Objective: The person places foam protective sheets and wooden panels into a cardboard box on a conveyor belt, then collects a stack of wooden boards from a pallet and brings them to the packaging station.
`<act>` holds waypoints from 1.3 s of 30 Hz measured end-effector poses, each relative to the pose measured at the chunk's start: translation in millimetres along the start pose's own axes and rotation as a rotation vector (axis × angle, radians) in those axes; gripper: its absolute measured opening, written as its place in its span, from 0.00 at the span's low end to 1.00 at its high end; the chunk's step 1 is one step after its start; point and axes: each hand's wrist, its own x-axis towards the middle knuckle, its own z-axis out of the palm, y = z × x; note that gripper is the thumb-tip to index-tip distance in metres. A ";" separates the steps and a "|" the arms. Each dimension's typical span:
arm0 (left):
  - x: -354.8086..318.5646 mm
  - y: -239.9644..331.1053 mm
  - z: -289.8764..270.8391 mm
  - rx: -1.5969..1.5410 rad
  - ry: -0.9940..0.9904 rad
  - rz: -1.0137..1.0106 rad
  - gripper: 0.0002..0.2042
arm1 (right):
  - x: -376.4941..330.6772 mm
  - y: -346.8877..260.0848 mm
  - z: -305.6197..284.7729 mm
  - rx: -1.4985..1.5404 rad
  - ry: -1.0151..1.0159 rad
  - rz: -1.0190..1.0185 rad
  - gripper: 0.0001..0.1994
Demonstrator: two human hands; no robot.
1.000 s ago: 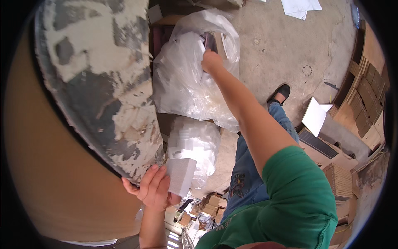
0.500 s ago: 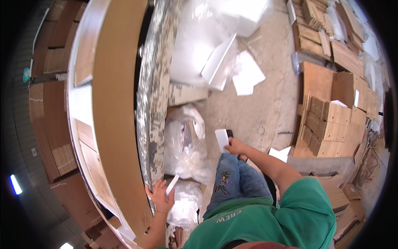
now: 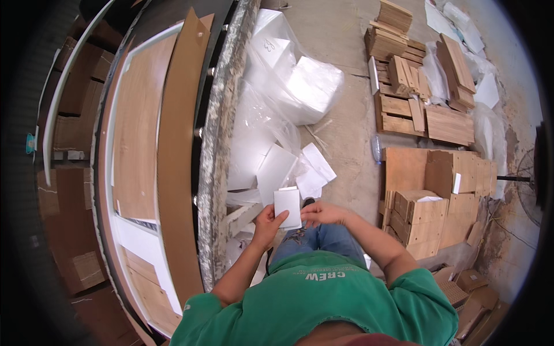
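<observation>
In front of my body, a small stack of white rectangular foam pieces (image 3: 287, 206) is held upright, its edges slightly out of line. My left hand (image 3: 269, 225) grips the stack's left side, the thumb lying across the front face. On the opposite side, my right hand (image 3: 321, 214) has its fingers pinched at the lower right edge; how much of the stack it holds is partly hidden. Just beyond the hands are loose white sheets (image 3: 317, 167) and large clear plastic bags (image 3: 254, 115) with white pieces inside.
At my left runs a worn bench edge (image 3: 214, 127) with a long brown cardboard strip (image 3: 176, 144) and wood-toned panels (image 3: 138, 127) in white frames. Stacked wooden boards (image 3: 427, 213) stand on the right, with a plastic bottle (image 3: 377, 149) and a fan (image 3: 525, 173) near them.
My hands have come together: the left moved right from beside the bench with its thin white piece, and the white piece in my right hand now joins it. The view has shifted.
</observation>
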 end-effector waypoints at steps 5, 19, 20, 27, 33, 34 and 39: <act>54.8 67.0 13.2 0.145 0.158 0.114 0.31 | 57.9 -81.0 -121.6 -0.021 0.203 -0.055 0.12; 211.7 189.9 33.2 1.417 0.987 0.321 0.23 | 356.3 -203.9 -539.5 -1.254 0.628 0.105 0.13; 217.9 193.5 38.5 1.424 0.990 0.246 0.23 | 370.6 -206.4 -557.3 -1.248 0.636 0.115 0.13; 233.7 211.0 53.3 1.221 0.958 -0.046 0.20 | 405.3 -183.3 -617.0 -1.285 0.823 0.197 0.22; 244.7 224.1 53.9 1.379 0.945 -0.034 0.18 | 388.6 -180.4 -576.8 -1.229 0.614 0.299 0.27; 243.7 221.0 51.0 1.409 0.943 -0.021 0.18 | 388.7 -168.6 -575.8 -1.248 0.621 0.238 0.26; 230.4 216.2 45.1 1.348 0.958 0.000 0.19 | 388.6 -170.0 -570.0 -0.877 0.625 0.199 0.23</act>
